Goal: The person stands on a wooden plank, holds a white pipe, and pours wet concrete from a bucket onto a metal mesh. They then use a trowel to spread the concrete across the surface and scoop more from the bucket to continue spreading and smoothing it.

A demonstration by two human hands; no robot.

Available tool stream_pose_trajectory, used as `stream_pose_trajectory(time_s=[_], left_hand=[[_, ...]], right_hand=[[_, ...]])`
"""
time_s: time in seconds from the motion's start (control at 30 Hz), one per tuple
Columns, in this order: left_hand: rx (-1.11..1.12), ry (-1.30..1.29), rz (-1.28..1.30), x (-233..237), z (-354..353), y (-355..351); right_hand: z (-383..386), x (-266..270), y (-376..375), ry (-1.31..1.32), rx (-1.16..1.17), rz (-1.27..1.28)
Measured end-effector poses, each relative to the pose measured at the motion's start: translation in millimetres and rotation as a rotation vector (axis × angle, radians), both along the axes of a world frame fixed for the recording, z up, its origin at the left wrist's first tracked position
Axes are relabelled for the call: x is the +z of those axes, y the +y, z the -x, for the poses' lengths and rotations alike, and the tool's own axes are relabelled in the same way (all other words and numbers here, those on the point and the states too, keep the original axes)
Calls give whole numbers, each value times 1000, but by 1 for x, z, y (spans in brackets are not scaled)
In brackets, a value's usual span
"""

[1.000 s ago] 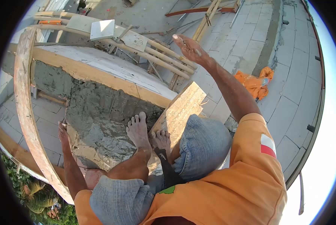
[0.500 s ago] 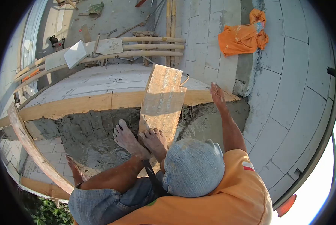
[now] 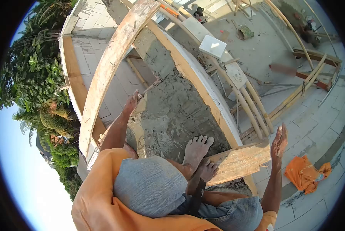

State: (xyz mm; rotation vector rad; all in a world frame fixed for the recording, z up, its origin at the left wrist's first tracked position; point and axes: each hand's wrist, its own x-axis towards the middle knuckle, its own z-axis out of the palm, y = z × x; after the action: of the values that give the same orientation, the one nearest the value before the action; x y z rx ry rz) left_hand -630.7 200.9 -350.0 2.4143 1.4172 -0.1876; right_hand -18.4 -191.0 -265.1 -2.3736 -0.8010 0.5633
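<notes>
My left hand (image 3: 131,101) is at the left side of the wet grey mortar (image 3: 172,111), beside the curved wooden board (image 3: 116,57). Its fingers are partly spread, and no held object can be made out. On the other side, my right hand (image 3: 279,143) is raised just past the end of a rough wooden plank (image 3: 240,161), fingers stretched out and empty. Both hands look dusty. My bare feet (image 3: 197,152) are between the hands, at the mortar and the plank's near end. A long timber edge (image 3: 203,88) borders the mortar on the right.
Bamboo poles (image 3: 253,109) run beyond the timber edge, with a white block (image 3: 213,46) on them. An orange cloth (image 3: 306,174) lies on grey blockwork at the right. Trees (image 3: 45,73) stand beyond the outer edge at the left. Wooden framing (image 3: 319,73) is at upper right.
The view has swung left and rotated, bringing the trees and the whole curved board in. The plank and orange cloth now appear lower right. My right hand stays raised near the plank.
</notes>
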Motion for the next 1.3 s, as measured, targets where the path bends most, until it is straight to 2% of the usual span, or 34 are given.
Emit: stream_pose_trajectory(time_s=[0.07,0.1,0.17,0.2,0.23,0.3,0.33,0.4,0.47,0.5,0.53,0.57,0.6,0.67,0.73,0.9,0.97,1.0,1.13,1.23,1.3], left_hand=[[366,22,222,-1,-5,3],[400,7,210,-7,-1,4],[197,-85,-30,-22,8,0],[363,-233,92,10,-19,-4],[394,-247,79,9,-17,-6],[320,-6,70,3,-17,-6],[492,-58,200,40,-41,-5],[479,-136,160,20,-27,-5],[468,-209,118,10,-32,-6],[467,-214,112,23,-36,-5],[473,-214,102,30,-36,-6],[505,-216,96,25,-31,-8],[525,-191,117,21,-30,-7],[567,-175,137,15,-33,-11],[590,-52,83,39,-45,-11],[632,5,128,46,-47,-10],[572,1,118,38,-43,-10],[518,1,22,34,-42,-11],[522,-27,-101,29,-38,-17],[257,-70,-122,23,-33,-16],[300,-52,-114,4,-29,-19]], right_hand=[[0,-20,53,-97,372,-86],[6,-25,83,-108,498,-96],[28,-14,154,-71,704,-52],[42,-5,191,-22,783,3],[56,-8,218,-39,814,-3],[89,-17,271,-59,873,-20],[107,-19,295,-59,893,-27],[144,-30,337,3,865,-103],[177,-66,368,-72,856,-271],[196,-58,386,-80,877,-271],[218,-44,403,-26,790,-177],[236,-33,416,31,710,-83],[246,-26,425,31,740,-83],[261,-17,440,-34,765,-73],[267,-21,451,-121,798,-91],[288,-20,472,-329,830,-76],[297,-20,482,-293,845,-70],[302,-18,486,-319,824,-83],[317,-15,501,-385,820,-32],[326,-10,506,-299,796,-2],[329,-12,507,-350,791,-2]])
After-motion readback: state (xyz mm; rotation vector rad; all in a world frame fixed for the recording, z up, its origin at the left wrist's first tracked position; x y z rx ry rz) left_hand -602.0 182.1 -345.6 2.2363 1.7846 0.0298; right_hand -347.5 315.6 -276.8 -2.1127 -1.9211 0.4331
